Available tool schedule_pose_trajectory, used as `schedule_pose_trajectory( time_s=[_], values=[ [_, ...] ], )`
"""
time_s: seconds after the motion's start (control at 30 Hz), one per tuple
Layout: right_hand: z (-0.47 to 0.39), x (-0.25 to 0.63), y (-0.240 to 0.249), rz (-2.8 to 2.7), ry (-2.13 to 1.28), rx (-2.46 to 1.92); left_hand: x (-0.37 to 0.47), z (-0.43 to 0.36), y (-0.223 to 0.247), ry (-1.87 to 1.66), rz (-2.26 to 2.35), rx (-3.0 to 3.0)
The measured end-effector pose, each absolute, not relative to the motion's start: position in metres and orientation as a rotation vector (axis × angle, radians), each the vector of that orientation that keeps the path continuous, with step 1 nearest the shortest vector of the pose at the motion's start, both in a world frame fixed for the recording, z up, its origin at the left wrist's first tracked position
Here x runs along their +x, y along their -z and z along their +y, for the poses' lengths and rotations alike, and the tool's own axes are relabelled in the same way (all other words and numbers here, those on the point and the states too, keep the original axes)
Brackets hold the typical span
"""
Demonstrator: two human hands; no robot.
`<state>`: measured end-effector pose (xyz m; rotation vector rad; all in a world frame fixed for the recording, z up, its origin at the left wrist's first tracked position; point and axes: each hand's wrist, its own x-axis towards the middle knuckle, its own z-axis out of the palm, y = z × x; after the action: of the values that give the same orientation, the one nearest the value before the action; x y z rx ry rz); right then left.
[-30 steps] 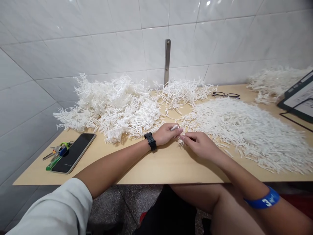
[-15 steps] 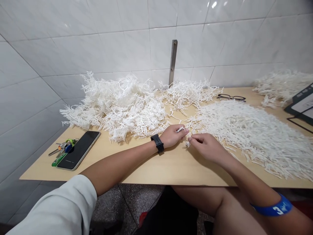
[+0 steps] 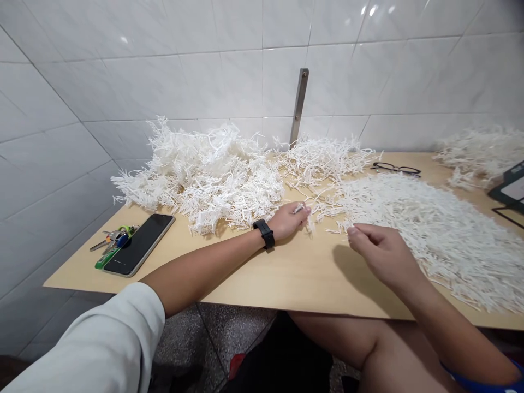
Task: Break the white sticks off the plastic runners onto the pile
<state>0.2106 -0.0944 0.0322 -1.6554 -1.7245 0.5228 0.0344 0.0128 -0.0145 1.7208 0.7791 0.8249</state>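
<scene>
My left hand [image 3: 290, 221], with a black watch on its wrist, is closed around a white branched plastic sprig [image 3: 311, 226] whose fine tips hang below the fingers. To its right, my right hand [image 3: 379, 248] is raised a little over the table with thumb and forefinger pinched together. Whatever lies in that pinch is too small or hidden to make out. Beside the right hand spreads a flat heap of small loose white plastic pieces [image 3: 426, 224]. Behind the left hand rises a tangled pile of white branched sprigs [image 3: 221, 174].
A phone [image 3: 141, 245] and a bunch of keys [image 3: 117, 240] lie at the table's left. Eyeglasses [image 3: 396, 169] rest near the back, right of a smaller pile of white stems [image 3: 323, 158]. A metal bar [image 3: 300, 106] stands against the tiled wall.
My right hand has pulled away from the left hand, to the right, toward the heap of loose pieces. My left hand stays nearly in place with its sprig. The view has shifted slightly.
</scene>
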Motion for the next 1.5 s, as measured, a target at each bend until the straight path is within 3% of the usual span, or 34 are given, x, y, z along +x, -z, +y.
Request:
schedule_pose_trajectory(
  time_s=[0.2,0.27,0.7,0.9,1.1,1.27,1.37,1.5],
  values=[
    [-0.086,0.248,-0.022,-2.047,0.183,-2.147,0.032,0.01,0.008,-0.763,0.654,1.806],
    [-0.087,0.25,-0.022,-2.114,0.268,-2.254,0.032,0.01,0.007,-0.732,0.641,1.868],
    [-0.084,0.246,-0.017,-1.873,0.06,-2.156,0.031,0.007,0.003,-0.705,0.654,1.803],
    [-0.081,0.213,-0.017,-1.869,-0.433,-1.818,0.03,0.004,0.0,-0.692,0.658,1.878],
    [-0.082,0.191,-0.015,-1.949,-0.507,-1.665,0.032,0.002,0.004,-0.795,0.666,1.869],
    [-0.096,0.186,-0.02,-1.975,-0.66,-1.581,0.034,0.01,0.008,-0.975,0.928,1.556],
    [-0.099,0.198,-0.02,-2.069,-0.505,-1.657,0.033,0.012,0.005,-0.912,0.833,1.595],
    [-0.091,0.227,-0.016,-2.005,0.098,-1.907,0.031,0.008,0.002,-0.811,0.694,1.708]
  ],
)
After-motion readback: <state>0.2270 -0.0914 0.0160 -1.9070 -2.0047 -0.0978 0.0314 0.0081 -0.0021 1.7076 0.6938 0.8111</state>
